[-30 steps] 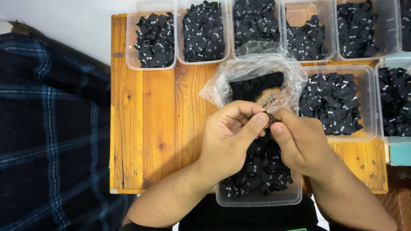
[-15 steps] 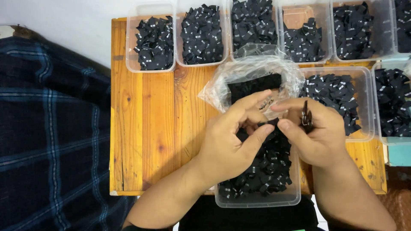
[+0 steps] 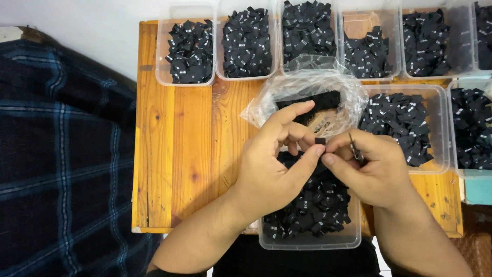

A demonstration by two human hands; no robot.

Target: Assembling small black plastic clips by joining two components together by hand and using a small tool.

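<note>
My left hand (image 3: 277, 164) and my right hand (image 3: 371, 169) meet above a clear plastic tub (image 3: 307, 241) full of small black fabric labels (image 3: 312, 205). Between the fingertips of both hands sits one small black label (image 3: 320, 140), pinched by thumb and fingers. My right hand also grips a thin dark metal tool (image 3: 354, 150), perhaps small snips, tucked against the palm. Just behind the hands lies a crumpled clear plastic bag (image 3: 307, 90) with a strip of black labels (image 3: 312, 102) inside.
The tubs stand on a wooden table (image 3: 179, 149). Several clear tubs of black labels line the far edge (image 3: 189, 51) and the right side (image 3: 400, 123). A dark blue plaid cloth (image 3: 61, 164) covers the area left of the table.
The hands drew together again: the right hand came back to the left, and both now pinch one small label between the fingertips. The tool stays in the right hand.
</note>
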